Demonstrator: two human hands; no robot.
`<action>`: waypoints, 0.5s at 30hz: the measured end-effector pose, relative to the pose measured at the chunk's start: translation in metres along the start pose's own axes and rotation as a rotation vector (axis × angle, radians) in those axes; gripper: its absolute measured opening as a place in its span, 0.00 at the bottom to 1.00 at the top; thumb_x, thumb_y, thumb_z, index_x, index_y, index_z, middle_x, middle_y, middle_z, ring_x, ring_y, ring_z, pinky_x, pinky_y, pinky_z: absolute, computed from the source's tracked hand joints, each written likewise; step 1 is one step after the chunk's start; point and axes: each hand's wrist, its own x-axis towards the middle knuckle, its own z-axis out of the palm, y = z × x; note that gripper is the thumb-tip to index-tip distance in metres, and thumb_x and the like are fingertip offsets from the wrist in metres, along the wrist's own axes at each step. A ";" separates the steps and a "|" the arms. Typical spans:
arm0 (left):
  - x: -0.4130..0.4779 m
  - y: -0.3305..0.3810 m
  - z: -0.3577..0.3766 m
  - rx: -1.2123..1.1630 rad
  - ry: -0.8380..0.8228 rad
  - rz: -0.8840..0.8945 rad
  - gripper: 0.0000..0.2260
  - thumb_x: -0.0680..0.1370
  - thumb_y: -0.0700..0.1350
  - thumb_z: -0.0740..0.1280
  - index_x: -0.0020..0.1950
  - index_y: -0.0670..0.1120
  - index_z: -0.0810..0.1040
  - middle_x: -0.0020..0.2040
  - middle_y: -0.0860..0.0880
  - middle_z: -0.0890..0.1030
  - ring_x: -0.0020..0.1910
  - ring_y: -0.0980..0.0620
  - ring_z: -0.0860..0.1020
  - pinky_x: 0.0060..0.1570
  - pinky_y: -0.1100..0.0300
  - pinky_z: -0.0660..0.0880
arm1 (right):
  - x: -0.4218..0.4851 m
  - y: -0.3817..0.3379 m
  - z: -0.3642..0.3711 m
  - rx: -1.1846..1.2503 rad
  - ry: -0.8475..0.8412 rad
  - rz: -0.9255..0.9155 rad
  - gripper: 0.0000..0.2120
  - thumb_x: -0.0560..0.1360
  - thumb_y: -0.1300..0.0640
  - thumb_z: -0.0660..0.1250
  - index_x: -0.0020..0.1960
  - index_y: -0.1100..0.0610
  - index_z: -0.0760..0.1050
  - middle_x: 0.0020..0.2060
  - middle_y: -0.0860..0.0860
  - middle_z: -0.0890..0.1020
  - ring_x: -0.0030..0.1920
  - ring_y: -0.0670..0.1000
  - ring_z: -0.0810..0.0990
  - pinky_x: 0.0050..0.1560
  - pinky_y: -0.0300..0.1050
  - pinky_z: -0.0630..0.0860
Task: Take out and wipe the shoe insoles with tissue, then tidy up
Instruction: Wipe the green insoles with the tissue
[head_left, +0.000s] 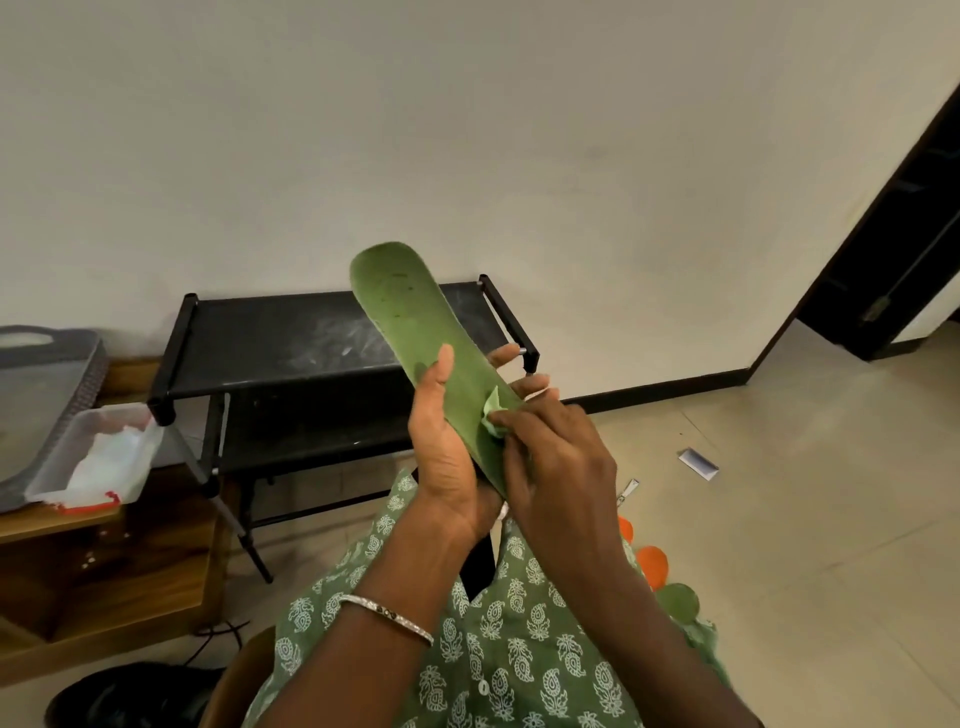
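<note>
A long green insole (410, 317) is held upright and tilted to the left in front of me, its rounded end at the top. My left hand (452, 457) grips its lower part from the left, thumb lying on its face. My right hand (561, 467) presses a small crumpled tissue (492, 413), tinted pale green, against the insole's lower right edge. A black shoe (130, 696) lies on the floor at the bottom left, partly cut off by the frame.
A black metal shoe rack (291, 343) stands against the wall behind the insole. On a wooden table (62, 519) at the left sits a clear tissue box (104, 457) beside a grey tray (47, 384). Scraps of paper (698, 464) lie on the tiled floor at the right.
</note>
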 end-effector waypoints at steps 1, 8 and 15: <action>-0.001 -0.002 0.003 0.007 -0.004 -0.017 0.34 0.77 0.65 0.59 0.69 0.39 0.75 0.59 0.33 0.77 0.61 0.37 0.76 0.71 0.41 0.68 | 0.008 -0.001 0.001 0.006 0.022 -0.002 0.09 0.71 0.68 0.72 0.50 0.60 0.83 0.46 0.53 0.83 0.47 0.52 0.78 0.50 0.35 0.68; -0.005 -0.006 0.005 0.007 0.025 -0.040 0.32 0.79 0.66 0.57 0.69 0.42 0.77 0.68 0.38 0.77 0.67 0.42 0.76 0.72 0.44 0.67 | 0.027 -0.005 0.007 0.002 0.086 -0.013 0.09 0.74 0.66 0.69 0.53 0.60 0.83 0.48 0.53 0.82 0.47 0.52 0.77 0.49 0.43 0.74; 0.004 0.003 -0.007 0.013 0.009 -0.053 0.35 0.76 0.72 0.55 0.69 0.47 0.78 0.66 0.34 0.77 0.69 0.38 0.75 0.72 0.40 0.66 | 0.004 0.003 0.010 -0.016 0.055 0.001 0.09 0.73 0.67 0.71 0.53 0.61 0.82 0.48 0.53 0.82 0.47 0.52 0.77 0.48 0.44 0.75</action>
